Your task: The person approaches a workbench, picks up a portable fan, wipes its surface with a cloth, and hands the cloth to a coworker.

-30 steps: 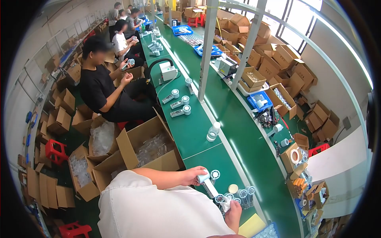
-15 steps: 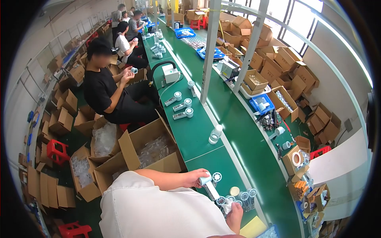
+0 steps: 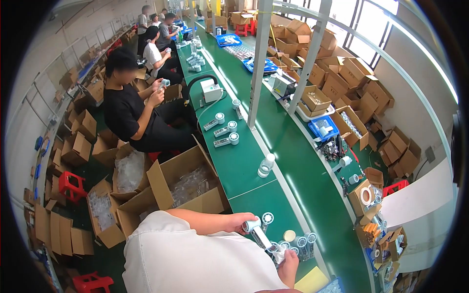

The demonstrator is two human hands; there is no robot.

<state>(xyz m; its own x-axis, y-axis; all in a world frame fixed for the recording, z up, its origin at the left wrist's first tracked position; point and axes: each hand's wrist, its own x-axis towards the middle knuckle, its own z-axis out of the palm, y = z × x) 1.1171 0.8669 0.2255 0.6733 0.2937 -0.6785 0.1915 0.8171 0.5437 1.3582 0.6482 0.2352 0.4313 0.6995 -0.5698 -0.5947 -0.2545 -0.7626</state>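
Observation:
My left hand [image 3: 242, 222] is wrapped round the round head of a pale blue handheld fan [image 3: 261, 237], whose handle points down and to the right. At the handle's lower end, my right hand [image 3: 288, 264] pinches a crumpled white cloth [image 3: 280, 254]. Another small fan [image 3: 267, 218] lies on the green table [image 3: 244, 200] just beyond my left hand. Several more fans [image 3: 302, 241] stand close together beside my right hand, with a round cream lid [image 3: 289, 236] near them.
A clear bottle [image 3: 266, 165] stands farther up the table, before more fans [image 3: 226, 140] and a white machine [image 3: 211, 91]. Open cardboard boxes [image 3: 183, 180] are at the left. A person in black [image 3: 122, 110] sits beyond them. Yellow paper [image 3: 311, 280] lies near my right hand.
The fan in my left hand has turned slightly. The view has shifted a little. The seated person in black has moved their hands and the item in them.

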